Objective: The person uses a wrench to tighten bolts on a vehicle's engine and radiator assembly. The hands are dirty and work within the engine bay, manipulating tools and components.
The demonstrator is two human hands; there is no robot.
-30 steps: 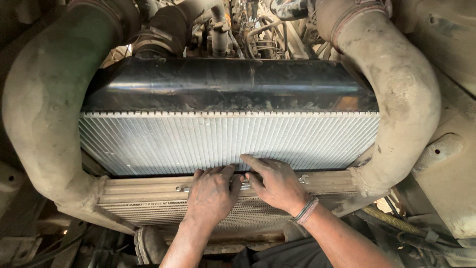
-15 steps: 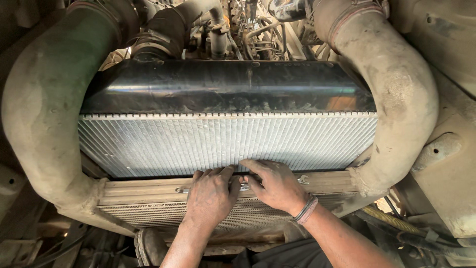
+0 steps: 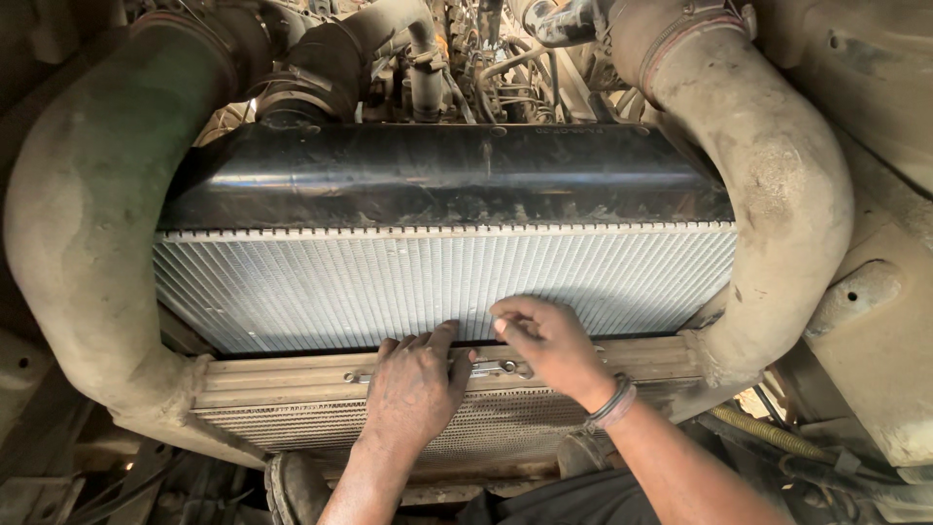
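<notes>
A large finned radiator core (image 3: 321, 287) with a black top tank (image 3: 437, 180) fills the middle of the head view. Below it runs a dusty tan metal crossbar (image 3: 282, 379) with a small bracket (image 3: 496, 367) at its centre. My left hand (image 3: 413, 389) lies flat on the crossbar, fingers spread toward the lower edge of the fins. My right hand (image 3: 544, 342), a band on its wrist, hovers curled just above the bracket, fingertips bent near the fins' lower edge. I cannot see anything held in either hand.
Thick dusty hoses curve down on the left (image 3: 87, 243) and right (image 3: 787, 194) of the radiator. Engine pipes and wiring (image 3: 457, 68) crowd behind the tank. A second finned core (image 3: 292, 423) sits under the crossbar. A tan body panel (image 3: 875, 321) stands at right.
My right hand has lifted off the crossbar and curled its fingers, moving slightly up toward the fins. My left hand stays flat on the bar, thumb shifted a little.
</notes>
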